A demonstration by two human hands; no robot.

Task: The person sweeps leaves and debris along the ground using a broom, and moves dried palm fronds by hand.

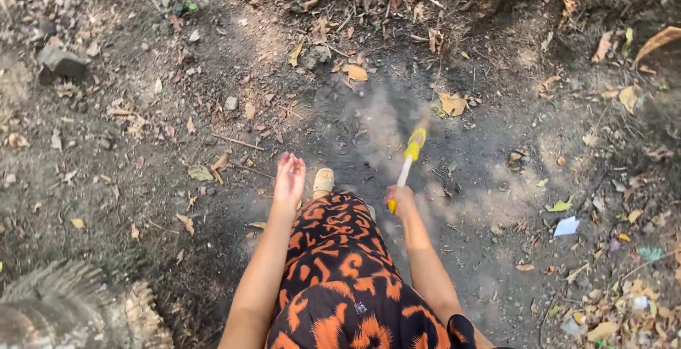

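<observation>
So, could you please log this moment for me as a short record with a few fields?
setting: bare dirt ground outdoors, strewn with dry leaves
right hand: closed around a broom handle, white with a yellow part
broom end: blurred, amid a puff of dust
left hand: open, empty, held out over the ground
clothing: orange and black patterned dress; pale shoe
litter: white scrap to the right

Bare dirt ground (142,200), dry leaves (452,103) scattered — small stones (62,62), twigs, white paper scrap (566,226)
</observation>
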